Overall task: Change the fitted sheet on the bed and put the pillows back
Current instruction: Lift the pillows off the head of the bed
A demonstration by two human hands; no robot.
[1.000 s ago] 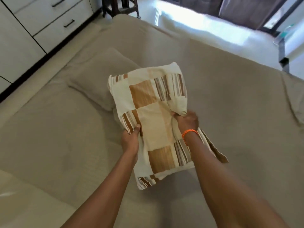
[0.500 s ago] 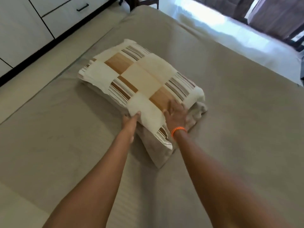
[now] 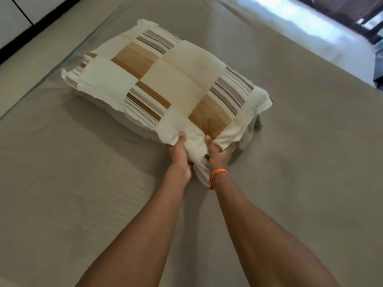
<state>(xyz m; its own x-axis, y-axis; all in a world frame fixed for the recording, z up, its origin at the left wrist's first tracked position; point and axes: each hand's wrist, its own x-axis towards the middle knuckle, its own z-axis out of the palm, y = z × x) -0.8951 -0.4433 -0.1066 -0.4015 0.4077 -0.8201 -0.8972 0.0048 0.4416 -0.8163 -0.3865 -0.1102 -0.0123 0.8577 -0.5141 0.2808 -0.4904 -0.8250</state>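
A patchwork pillow (image 3: 165,81) in cream, tan and striped squares lies flat on the grey-beige fitted sheet (image 3: 300,154). It rests on top of a plain pillow (image 3: 107,106), of which only a pale edge shows under its left side. My left hand (image 3: 180,158) grips the near corner of the patchwork pillow, thumb on top. My right hand (image 3: 217,154), with an orange wristband, grips the same corner just to the right, fingers tucked beneath the fabric.
The bed's left edge (image 3: 62,65) runs diagonally, with a pale floor strip and white cabinets (image 3: 14,15) beyond. Bright floor and dark curtains (image 3: 342,7) lie at the far right. Flat sheet spreads on all sides of the pillows.
The patchwork pillow went from held upright in the air to lying flat on the plain pillow. Both hands then moved together at its near corner and took hold of it.
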